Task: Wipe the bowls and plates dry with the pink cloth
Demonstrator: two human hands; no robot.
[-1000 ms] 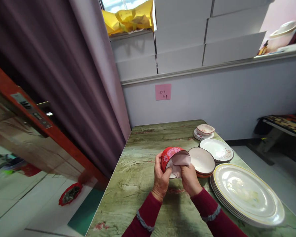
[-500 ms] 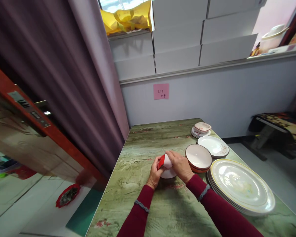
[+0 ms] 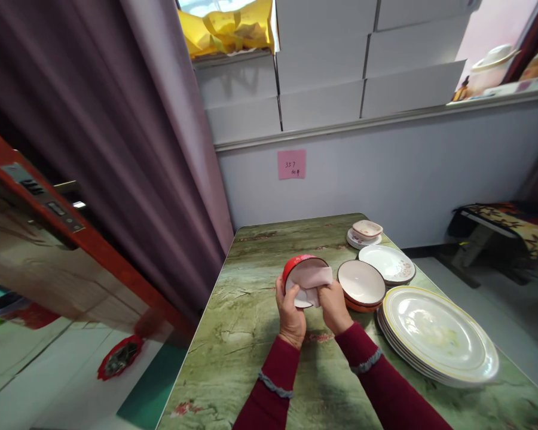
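A small bowl (image 3: 291, 266), red outside and white within, is tilted on its side above the table with its opening facing me. My left hand (image 3: 291, 313) grips its lower left wall, the thumb over the rim. Inside the bowl lies a pale pink cloth (image 3: 316, 276), folded and partly over the right rim. My right hand (image 3: 334, 304) is closed on the cloth at that rim, its fingertips partly hidden. Just right of my right hand stand stacked bowls (image 3: 362, 282) with white insides and dark rims.
Large yellow-rimmed plates (image 3: 439, 334) are stacked at the table's right edge. Behind them sit white plates (image 3: 385, 264) and a stack of small dishes (image 3: 366, 230). The green table (image 3: 233, 322) meets the wall at the back; a purple curtain (image 3: 174, 149) hangs left.
The bowl has been lifted and turned, so its white inside now faces me. My left hand has shifted slightly right with it, and the cloth now shows inside the bowl.
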